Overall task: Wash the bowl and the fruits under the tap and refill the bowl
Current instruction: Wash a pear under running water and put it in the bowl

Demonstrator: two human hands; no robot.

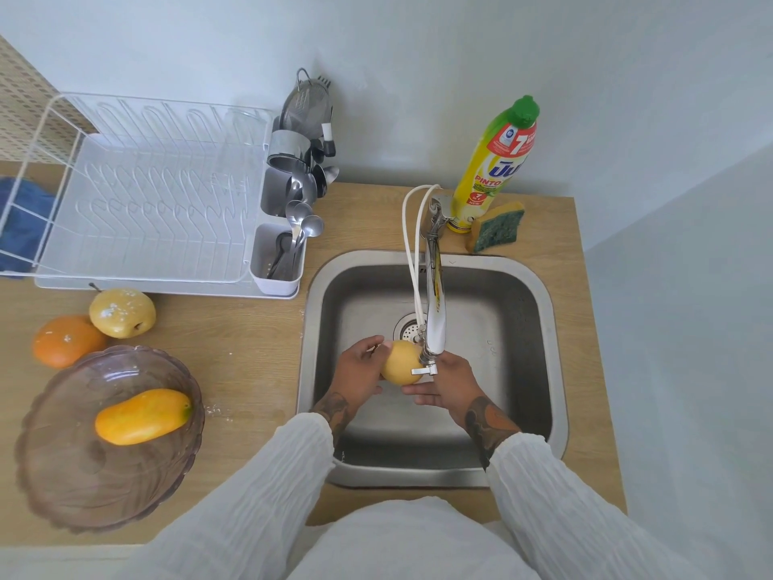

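Over the steel sink [539, 303], a round yellow fruit [399, 364] sits under the tap [435, 286] spout. My left hand [362, 368] grips its left side with curled fingers. My right hand [447, 385] cups it from the right and below, fingers fairly straight under the fruit. On the counter at left stands a brownish glass bowl [83, 466] with a mango [142, 416] inside. Behind the bowl lie an orange [62, 341] and a yellow apple [123, 311], both dusted with white specks.
A white dish rack [150, 211] with a cutlery holder [278, 261] full of spoons stands at back left. A dish soap bottle [493, 169] and a sponge [497, 230] sit behind the sink. A blue cloth [21, 223] lies at far left.
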